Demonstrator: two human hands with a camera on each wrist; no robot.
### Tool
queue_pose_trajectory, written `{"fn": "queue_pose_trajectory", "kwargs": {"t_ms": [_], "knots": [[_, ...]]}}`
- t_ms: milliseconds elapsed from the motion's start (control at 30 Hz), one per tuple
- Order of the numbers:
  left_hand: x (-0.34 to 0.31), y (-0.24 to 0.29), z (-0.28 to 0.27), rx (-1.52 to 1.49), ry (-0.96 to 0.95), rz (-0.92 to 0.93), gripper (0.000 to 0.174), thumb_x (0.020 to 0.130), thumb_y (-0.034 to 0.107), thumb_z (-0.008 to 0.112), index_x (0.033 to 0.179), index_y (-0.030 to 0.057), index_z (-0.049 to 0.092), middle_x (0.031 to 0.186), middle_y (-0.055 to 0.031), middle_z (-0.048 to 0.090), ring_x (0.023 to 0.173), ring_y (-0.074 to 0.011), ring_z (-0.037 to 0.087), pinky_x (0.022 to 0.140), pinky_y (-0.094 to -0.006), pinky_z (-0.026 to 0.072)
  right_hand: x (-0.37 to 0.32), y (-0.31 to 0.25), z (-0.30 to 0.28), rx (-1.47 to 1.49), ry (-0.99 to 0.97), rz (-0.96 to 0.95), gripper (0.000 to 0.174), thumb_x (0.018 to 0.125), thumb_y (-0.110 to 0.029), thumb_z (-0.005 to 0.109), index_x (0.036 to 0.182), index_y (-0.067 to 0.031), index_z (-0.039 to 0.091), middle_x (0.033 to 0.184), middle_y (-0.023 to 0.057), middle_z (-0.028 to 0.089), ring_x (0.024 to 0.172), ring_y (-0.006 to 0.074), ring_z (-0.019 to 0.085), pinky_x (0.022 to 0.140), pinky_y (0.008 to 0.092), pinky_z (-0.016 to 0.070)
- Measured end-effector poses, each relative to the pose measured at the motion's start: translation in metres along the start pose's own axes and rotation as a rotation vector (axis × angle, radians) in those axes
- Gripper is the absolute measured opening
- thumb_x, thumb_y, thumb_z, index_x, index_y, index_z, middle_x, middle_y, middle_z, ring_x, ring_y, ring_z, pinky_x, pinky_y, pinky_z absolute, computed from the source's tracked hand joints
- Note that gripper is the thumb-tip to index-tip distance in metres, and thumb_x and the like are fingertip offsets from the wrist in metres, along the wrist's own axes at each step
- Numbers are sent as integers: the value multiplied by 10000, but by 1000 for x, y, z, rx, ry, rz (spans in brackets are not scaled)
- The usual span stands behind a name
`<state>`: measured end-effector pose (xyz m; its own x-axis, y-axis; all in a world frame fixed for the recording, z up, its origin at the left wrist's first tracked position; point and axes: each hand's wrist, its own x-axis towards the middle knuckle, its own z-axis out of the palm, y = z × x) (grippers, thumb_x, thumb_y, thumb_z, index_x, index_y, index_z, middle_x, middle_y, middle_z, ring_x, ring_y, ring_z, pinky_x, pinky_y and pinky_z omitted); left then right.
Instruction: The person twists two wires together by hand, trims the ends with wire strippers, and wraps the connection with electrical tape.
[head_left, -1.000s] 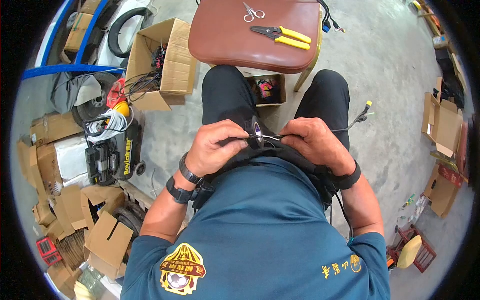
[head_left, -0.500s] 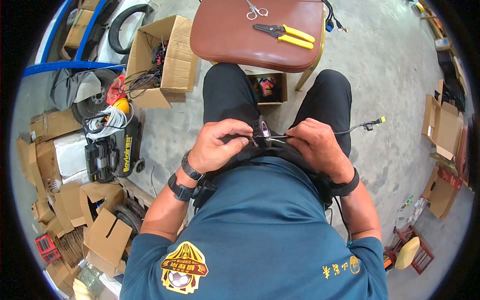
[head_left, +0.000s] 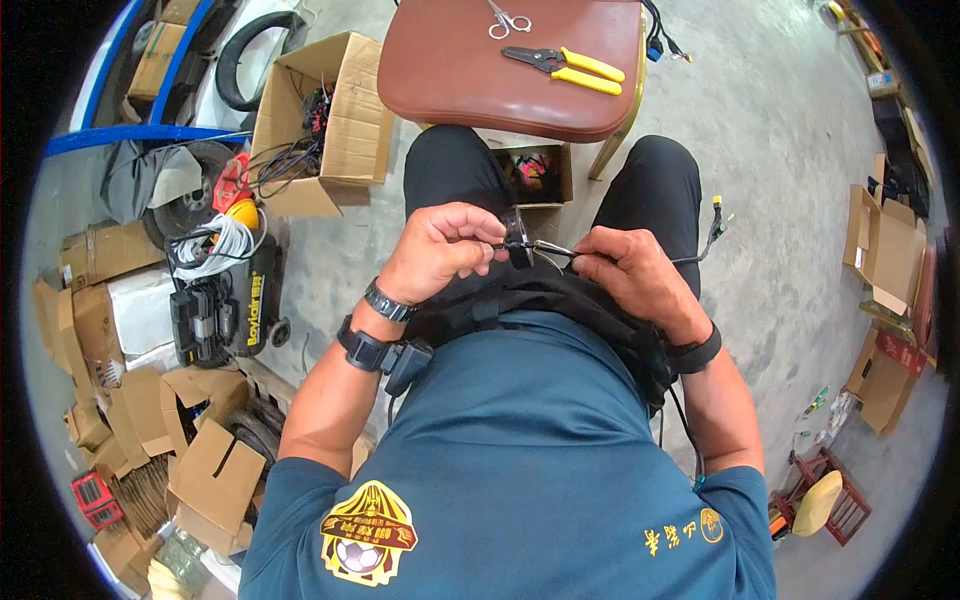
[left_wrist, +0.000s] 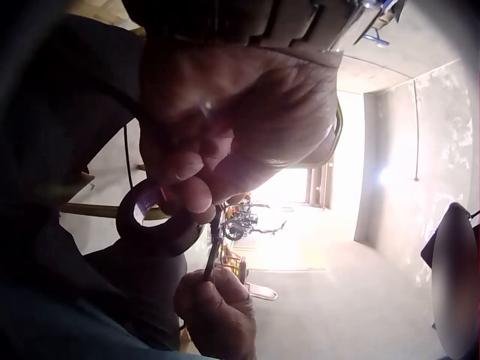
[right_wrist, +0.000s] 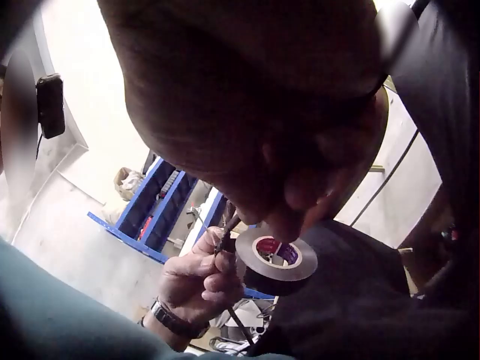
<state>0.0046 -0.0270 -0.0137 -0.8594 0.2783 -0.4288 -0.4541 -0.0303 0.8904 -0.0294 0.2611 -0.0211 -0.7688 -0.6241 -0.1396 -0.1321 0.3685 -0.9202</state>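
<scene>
1. Between the two hands, above the lap, a black tape roll sits on edge at a thin cable stretched from one hand to the other.
2. On its near side, the left hand has its fingers curled together, thumb and fingertips pinching the cable. The roll lies right against those fingertips, and the left wrist view shows the thumb on the roll's rim.
3. Across from it, the right hand is also curled, its thumb and fingers clamped on the same cable just to the right of the roll. Whether it touches the roll itself I cannot tell.
4. Beyond the right hand the cable runs outward past the right knee. It ends in a small yellow-tipped connector, up in the air and well off the floor.
5. Ahead of both hands stands a chair with a brown seat. Yellow-handled pliers and small scissors lie on it, well apart from the hands.
6. Under the chair, ahead of the hands and between the knees, is a small open box holding coloured parts.
7. Left of the left hand, on the floor, stand a larger cardboard carton with wires in it and, nearer, a black machine.
</scene>
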Motion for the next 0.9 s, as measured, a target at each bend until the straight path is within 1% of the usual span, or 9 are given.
{"fn": "queue_pose_trajectory", "kwargs": {"t_ms": [100,233,333,500,633,900], "knots": [[0,2,0,7,5,-28,239,877,-24,622,1097,23,702,927,-75,742,742,-88,686,567,-183,481,0,1,1,24,-2,40,153,875,-118,705,950,14,683,799,209,681,778,354,695,699,402,537],[1,-4,-3,-54,-12,-33,239,889,-5,631,1115,27,704,907,-74,741,728,-79,679,559,-180,475,0,5,5,55,0,41,155,883,-123,697,953,15,683,792,205,678,768,346,692,697,400,533],[2,-4,0,-94,3,-52,232,899,14,642,1123,19,703,878,-60,735,687,-64,648,555,-183,469,1,6,5,64,-13,51,155,889,-127,689,955,13,684,786,205,675,762,345,689,694,401,531],[4,0,5,28,33,-67,170,918,76,688,1076,17,711,831,-46,719,615,-55,587,518,-182,422,2,6,6,40,-9,60,146,889,-125,687,941,12,678,790,204,673,768,347,689,693,406,530],[5,-3,6,90,43,-38,167,928,121,702,1061,21,715,804,-37,714,600,-48,575,505,-183,405,2,6,7,-10,16,8,140,878,-122,696,930,6,673,802,206,669,784,363,684,697,415,531],[7,-5,7,44,54,-58,133,944,132,684,1026,30,708,800,-32,704,593,-49,571,502,-190,412,2,10,6,-91,51,-80,126,864,-108,697,934,-5,676,832,203,669,824,386,677,714,439,537]]}}
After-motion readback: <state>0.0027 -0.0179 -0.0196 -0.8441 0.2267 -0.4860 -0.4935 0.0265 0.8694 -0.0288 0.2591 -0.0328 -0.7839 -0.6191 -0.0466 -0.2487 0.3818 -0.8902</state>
